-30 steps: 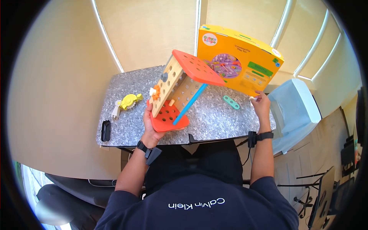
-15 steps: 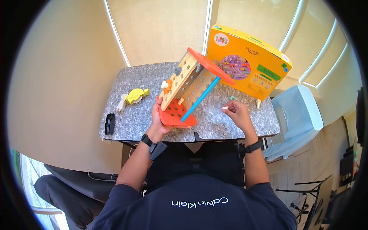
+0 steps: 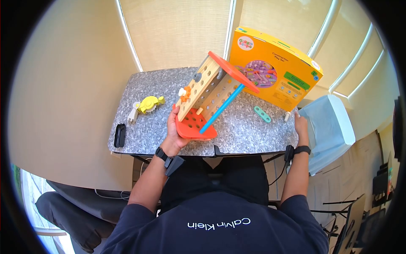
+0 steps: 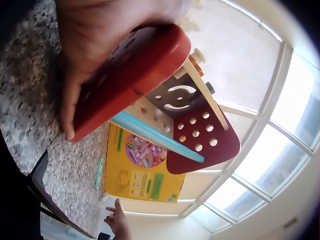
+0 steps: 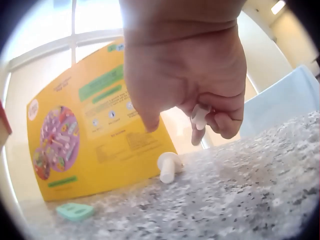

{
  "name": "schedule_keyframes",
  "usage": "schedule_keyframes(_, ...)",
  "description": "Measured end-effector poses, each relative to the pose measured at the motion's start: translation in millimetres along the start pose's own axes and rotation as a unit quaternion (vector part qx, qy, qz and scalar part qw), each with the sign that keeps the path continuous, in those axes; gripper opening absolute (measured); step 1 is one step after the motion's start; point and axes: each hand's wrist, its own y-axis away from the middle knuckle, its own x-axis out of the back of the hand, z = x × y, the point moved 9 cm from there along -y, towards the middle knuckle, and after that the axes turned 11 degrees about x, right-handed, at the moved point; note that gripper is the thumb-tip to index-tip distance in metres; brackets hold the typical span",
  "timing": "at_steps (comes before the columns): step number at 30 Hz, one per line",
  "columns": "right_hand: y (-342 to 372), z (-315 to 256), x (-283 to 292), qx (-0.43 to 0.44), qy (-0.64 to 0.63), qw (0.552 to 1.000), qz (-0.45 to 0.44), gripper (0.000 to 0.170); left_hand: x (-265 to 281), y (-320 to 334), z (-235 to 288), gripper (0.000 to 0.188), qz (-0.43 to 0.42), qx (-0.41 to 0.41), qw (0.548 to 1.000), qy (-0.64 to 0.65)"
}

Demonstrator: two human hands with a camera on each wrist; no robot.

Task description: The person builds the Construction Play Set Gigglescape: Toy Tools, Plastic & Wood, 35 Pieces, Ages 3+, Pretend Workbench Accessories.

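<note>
My left hand [image 3: 172, 134] grips the lower red panel [image 3: 196, 120] of a wooden toy workbench, which is held tilted above the table. A blue rod [image 3: 222, 109] joins its two red panels; an orange gear [image 3: 185, 94] with a white bolt head and a grey knob [image 3: 197, 77] sit on its wooden side. Over the table's right end, my right hand [image 5: 187, 75] holds a small white plastic piece [image 5: 200, 116] in its curled fingers. The thumb and index finger reach down near a white toy bolt [image 5: 169, 169] on the table, apart from it.
A yellow play-set box [image 3: 275, 70] stands behind the toy. Between toy and bolt lies a teal strip with holes [image 3: 262, 114]. Left on the table are a yellow toy piece [image 3: 150, 104], a whitish tool [image 3: 133, 112] and a black case [image 3: 119, 135]. A pale blue covered bin [image 3: 332, 127] stands right.
My right hand moved left from the table's right end carrying the small white piece, then back right beside the white bolt. My left hand keeps its hold on the workbench; the view shifted slightly.
</note>
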Motion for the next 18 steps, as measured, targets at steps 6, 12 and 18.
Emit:
schedule_keyframes(6, 6, -29, -24, 0.006, 0.074, 0.991, -0.108, 0.050, -2, 0, 3, 0.072, 0.016, -0.024, 1.000, -0.011)
schedule_keyframes(12, -1, -144, -37, 0.196, 0.013, 0.977, -0.084, 0.035, 2, -4, 5, 0.068, 0.014, -0.033, 0.999, 0.001)
schedule_keyframes(18, -10, -189, -56, 0.239, 0.029, 0.962, -0.131, 0.027, -13, -2, 3, 0.066, -0.021, -0.002, 1.000, -0.004)
